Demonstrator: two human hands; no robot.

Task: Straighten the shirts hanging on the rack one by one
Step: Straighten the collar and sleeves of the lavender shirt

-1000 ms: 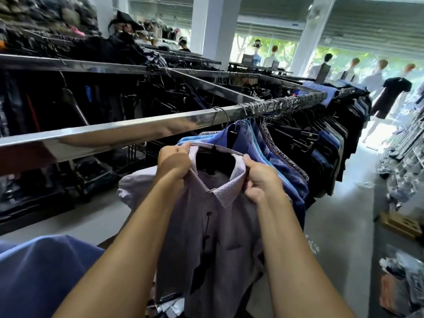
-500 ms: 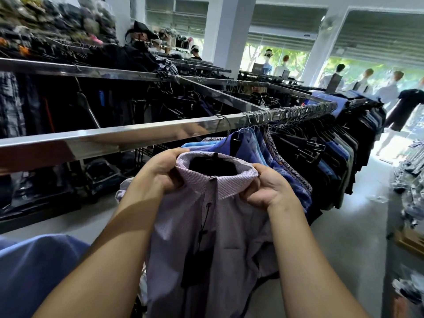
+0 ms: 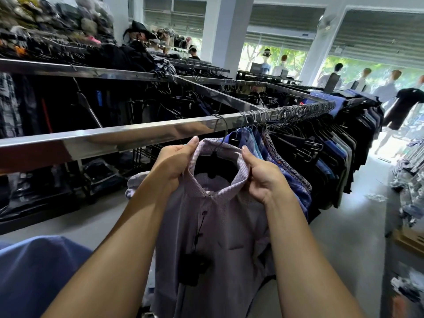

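Head view: the rack rail (image 3: 137, 134) crosses mid-frame, and the lilac shirt (image 3: 218, 237) hangs below its centre. The left hand (image 3: 174, 161) and right hand (image 3: 261, 177) each pinch one side of the collar (image 3: 220, 193). Folded down half a second ago, it now stands spread open, so this shirt looks unfinished.

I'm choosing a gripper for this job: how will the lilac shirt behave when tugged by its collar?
Probably floppy: the shirt creases and drapes below the collar. Likely light: one thin hook carries it. It may swing or slide along the rail.
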